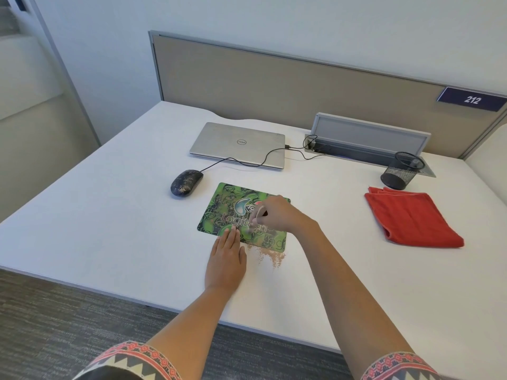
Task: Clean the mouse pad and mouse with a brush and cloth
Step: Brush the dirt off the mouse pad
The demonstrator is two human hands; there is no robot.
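1. The left hand (226, 259) lies flat, fingers straight, on the near edge of the mouse pad (219, 212).
2. The right hand (277, 212) pinches a blurred brush (253, 222) over the pad.
3. The mouse (186, 183) lies far-left of the pad; the red cloth (411, 218) lies well to the right.

We have one view only: a wide-angle camera worn on the head, looking forward and down across the desk (109, 215) from its near edge. It sits close, with the mouse pad (219, 204) near the middle, the partition (274, 78) closing the far side and carpet (55, 311) at near left.
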